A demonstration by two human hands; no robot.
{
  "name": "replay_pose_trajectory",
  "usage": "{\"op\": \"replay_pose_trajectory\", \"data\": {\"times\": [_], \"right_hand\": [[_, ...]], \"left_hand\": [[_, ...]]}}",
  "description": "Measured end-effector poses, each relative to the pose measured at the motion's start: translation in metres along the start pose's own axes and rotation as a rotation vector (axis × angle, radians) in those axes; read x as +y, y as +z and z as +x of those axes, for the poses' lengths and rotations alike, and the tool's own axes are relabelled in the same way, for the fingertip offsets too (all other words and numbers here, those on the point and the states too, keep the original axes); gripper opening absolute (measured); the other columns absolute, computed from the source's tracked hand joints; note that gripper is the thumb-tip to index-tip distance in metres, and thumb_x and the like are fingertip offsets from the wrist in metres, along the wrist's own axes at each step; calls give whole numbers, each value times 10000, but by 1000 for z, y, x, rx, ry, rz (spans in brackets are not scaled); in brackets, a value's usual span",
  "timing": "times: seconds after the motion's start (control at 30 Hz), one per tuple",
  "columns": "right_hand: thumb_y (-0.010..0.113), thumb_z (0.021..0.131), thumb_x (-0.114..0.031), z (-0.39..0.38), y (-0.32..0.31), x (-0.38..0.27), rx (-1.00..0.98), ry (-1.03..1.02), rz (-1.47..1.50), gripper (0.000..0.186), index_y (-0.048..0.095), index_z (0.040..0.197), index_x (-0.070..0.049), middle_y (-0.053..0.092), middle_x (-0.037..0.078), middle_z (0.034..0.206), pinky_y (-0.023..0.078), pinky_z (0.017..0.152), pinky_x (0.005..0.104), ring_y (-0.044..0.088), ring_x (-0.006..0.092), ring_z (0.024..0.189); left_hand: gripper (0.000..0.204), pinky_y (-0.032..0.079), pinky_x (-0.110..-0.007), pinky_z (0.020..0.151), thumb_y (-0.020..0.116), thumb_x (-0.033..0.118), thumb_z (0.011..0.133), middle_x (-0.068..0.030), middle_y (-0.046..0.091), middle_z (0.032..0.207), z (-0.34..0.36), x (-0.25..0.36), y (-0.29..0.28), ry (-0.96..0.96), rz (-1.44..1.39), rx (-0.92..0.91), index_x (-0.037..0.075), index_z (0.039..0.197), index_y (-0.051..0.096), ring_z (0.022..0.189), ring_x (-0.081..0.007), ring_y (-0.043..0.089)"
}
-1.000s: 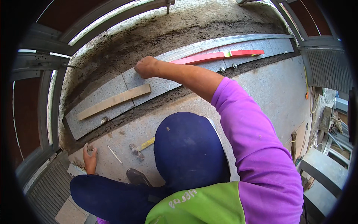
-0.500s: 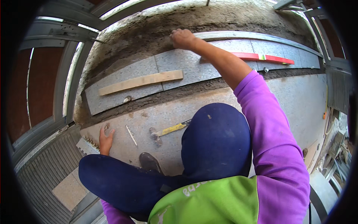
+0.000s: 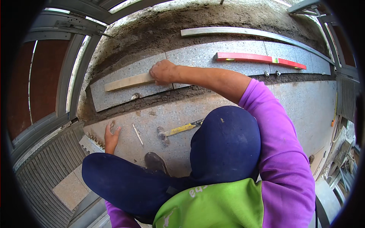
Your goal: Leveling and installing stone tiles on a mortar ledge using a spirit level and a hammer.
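My right hand [image 3: 163, 72] is closed round the right end of a pale wooden batten [image 3: 127, 82], which lies along a row of grey speckled tiles [image 3: 194, 53]. On the lower speckled slab, my left hand [image 3: 111, 138] rests with thumb and fingers apart and nothing between them. Beside it lies a thin white stick [image 3: 137, 134]. Farther right is a hammer [image 3: 178, 130] with a yellow handle, its grip end partly hidden by my knee. A red spirit level [image 3: 258, 59] lies on the tiles to the right of my right arm.
A long metal straightedge [image 3: 243, 31] lies on the rough mortar [image 3: 152, 32] behind the tiles. Small metal fittings [image 3: 272, 73] stand along the tiles' near edge. Metal frames [image 3: 81, 68] rise at the left. Ribbed panels and a loose tile [image 3: 70, 190] lie at lower left.
My right hand has come from the straightedge's left end down to the wooden batten and closed on its right end. My left hand has barely moved.
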State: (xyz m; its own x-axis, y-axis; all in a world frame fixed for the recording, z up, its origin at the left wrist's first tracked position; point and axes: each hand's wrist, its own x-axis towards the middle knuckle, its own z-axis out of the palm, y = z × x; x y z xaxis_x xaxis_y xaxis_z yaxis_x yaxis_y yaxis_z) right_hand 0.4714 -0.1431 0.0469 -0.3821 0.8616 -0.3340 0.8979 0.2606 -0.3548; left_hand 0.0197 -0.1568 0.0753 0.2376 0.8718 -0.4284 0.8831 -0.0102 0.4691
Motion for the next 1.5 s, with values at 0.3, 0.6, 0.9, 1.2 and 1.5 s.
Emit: {"op": "replay_pose_trajectory", "data": {"times": [0.3,0.6,0.9,1.2,1.5], "right_hand": [[685,879,-264,4,-51,42,-22,126,-76,264,783,1069,-110,762,130,1142,590,881,430,735,285,1074],[721,885,-282,-83,-56,152,-99,290,-156,263,750,1139,-219,766,62,1041,596,833,394,737,253,963],[727,889,-464,-211,-49,229,-116,414,-225,408,707,1008,-74,729,178,924,570,782,470,715,346,865],[724,887,-445,-241,-38,250,5,443,-247,422,680,964,-32,720,206,945,549,809,499,697,398,904],[705,874,-326,-192,-51,202,1,350,-160,283,736,1028,-90,750,176,966,567,848,470,724,357,933]], "left_hand": [[578,433,-392,1078,779,240,905,-206,629,1334,-10,-37,-10,28,-5,63,-4,1379,556,1256,-316,586],[558,444,-389,1057,782,243,891,-184,647,1289,-2,-16,-13,22,40,99,18,1357,574,1231,-312,599],[577,438,-383,1068,780,259,892,-176,639,1316,-4,-8,-11,-7,43,110,30,1376,566,1243,-303,595],[624,445,-378,1064,778,264,894,-171,655,1304,-2,-5,-10,-32,48,123,24,1418,540,1238,-298,608],[732,420,-395,1094,788,361,903,-216,598,1405,-1,-7,-10,-60,41,77,14,1474,487,1335,-319,546]]}}
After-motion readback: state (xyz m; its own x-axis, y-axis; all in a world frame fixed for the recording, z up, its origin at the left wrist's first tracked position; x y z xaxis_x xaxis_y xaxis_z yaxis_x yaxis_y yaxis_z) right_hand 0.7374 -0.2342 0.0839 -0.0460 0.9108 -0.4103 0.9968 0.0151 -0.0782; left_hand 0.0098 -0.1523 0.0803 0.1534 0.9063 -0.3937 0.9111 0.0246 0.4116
